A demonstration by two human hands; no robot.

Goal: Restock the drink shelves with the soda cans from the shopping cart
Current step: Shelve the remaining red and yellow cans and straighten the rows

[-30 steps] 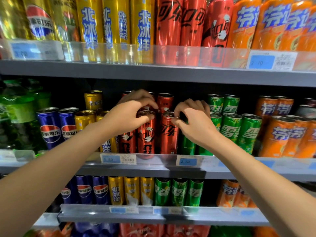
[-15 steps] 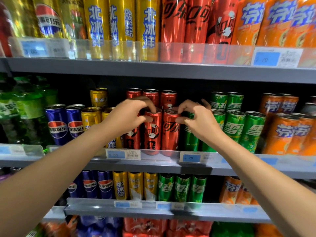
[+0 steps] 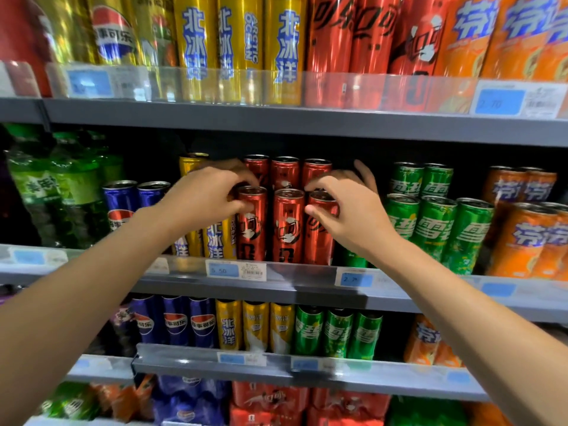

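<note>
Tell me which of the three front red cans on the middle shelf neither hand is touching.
The middle red can. The left hand grips the left red can at its rim, the right hand grips the right red can; the centre one stands untouched between them.

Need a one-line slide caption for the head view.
Left hand and right hand grip the outer red cans of the front row on the middle shelf, between yellow and green cans.

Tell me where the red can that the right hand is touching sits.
In the head view, the slim red metal can stands on the middle shelf, rightmost of three front red cans, under the right hand, beside the green cans.
</note>
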